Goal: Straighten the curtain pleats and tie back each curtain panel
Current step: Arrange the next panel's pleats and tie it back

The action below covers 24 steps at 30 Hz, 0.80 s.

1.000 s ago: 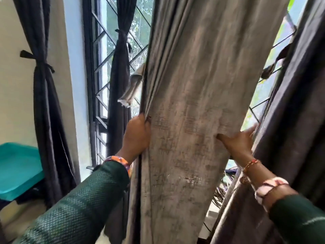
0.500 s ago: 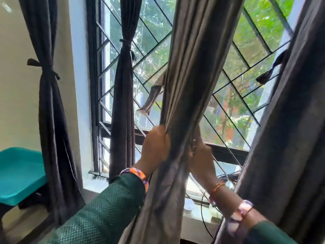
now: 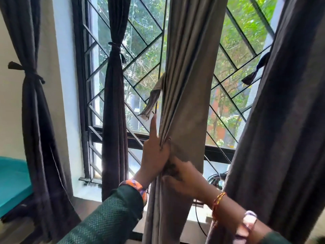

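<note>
At the far left a dark curtain panel (image 3: 33, 120) hangs against the cream wall (image 3: 10, 103), cinched by a dark tie-back (image 3: 26, 72). Below it a teal surface (image 3: 12, 182) juts in from the edge. Next comes a second dark panel (image 3: 114, 120), gathered at its own knot (image 3: 115, 47) in front of the black window frame (image 3: 79, 85), whose diagonal grille (image 3: 140, 41) shows green trees outside.

In the middle hangs the grey curtain panel (image 3: 186, 85), bunched into narrow pleats. A loose grey tie strip (image 3: 153, 101) dangles off its left edge, just above the raised forefinger of the left hand (image 3: 154, 155). That hand sits at the left side of the grey panel; the forefinger points straight up along the folds while the remaining fingers curl round the gathered fabric and pinch it at mid-height. A dark green sleeve (image 3: 112, 215) and an orange-patterned bangle (image 3: 139, 188) lead up to it.

The right hand (image 3: 184, 178) lies just below and to the right, touching the left hand, its thumb and fingers bent against the front of the same bunch; it is blurred, so how firmly it holds cannot be told. Its wrist carries a thin orange bracelet (image 3: 218, 199) and a pale bangle (image 3: 248, 222).

Behind the hands the pale windowsill (image 3: 91, 189) carries coiled black cable (image 3: 216, 180). At the far right a broad dark panel (image 3: 284, 120) fills the edge, untied, with a dark strap (image 3: 255, 73) hanging off its left side.
</note>
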Motion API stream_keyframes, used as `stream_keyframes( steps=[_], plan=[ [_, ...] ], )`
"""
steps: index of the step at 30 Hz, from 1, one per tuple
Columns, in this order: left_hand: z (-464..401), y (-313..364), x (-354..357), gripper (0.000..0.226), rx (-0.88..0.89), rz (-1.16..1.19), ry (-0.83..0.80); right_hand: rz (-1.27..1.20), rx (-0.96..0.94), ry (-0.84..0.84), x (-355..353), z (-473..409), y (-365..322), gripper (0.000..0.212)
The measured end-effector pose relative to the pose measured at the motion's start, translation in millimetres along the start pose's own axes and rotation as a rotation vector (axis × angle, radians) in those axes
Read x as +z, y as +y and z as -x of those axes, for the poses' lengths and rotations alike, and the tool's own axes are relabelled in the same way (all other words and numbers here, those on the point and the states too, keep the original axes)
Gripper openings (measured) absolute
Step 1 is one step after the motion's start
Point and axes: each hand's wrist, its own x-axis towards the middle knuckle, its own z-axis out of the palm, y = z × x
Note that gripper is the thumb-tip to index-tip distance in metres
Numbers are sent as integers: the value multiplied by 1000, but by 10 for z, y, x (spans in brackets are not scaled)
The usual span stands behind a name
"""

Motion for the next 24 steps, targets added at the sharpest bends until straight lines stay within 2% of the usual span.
stream_keyframes(
  steps=[2,4,5,7,9,11,12,13,15,16,19,22,24],
  plan=[
    [-34,-7,4,40,46,-71,-7,-154,-1,221,-217,-83,73,30],
    [-19,87,40,35,78,-196,-98,-351,73,523,-529,-233,-11,39],
    [-3,163,71,33,70,-256,-169,-471,90,583,-700,-336,-86,47],
    [48,349,147,24,73,-409,-338,-636,68,537,-969,-547,-240,54],
    [66,522,231,22,172,-536,-421,-557,109,491,-1106,-716,-286,58],
    [44,667,230,34,204,-618,-454,-351,138,503,-1122,-746,-245,33],
    [5,698,212,43,150,-584,-462,-299,146,504,-1118,-722,-188,19],
    [-51,729,175,50,27,-431,-449,-303,160,505,-1127,-708,-130,12],
    [-187,781,83,47,-289,111,-416,-345,198,506,-1156,-666,-76,10],
    [-269,790,62,40,-357,285,-366,-346,212,509,-1159,-659,-67,11],
    [-486,780,28,34,-306,441,-192,-315,194,496,-1097,-691,-86,16],
    [-593,851,42,27,-139,395,-22,-305,155,514,-1037,-731,-138,17],
    [-643,929,35,36,-52,413,47,-213,129,539,-1008,-730,-224,18]
  ],
)
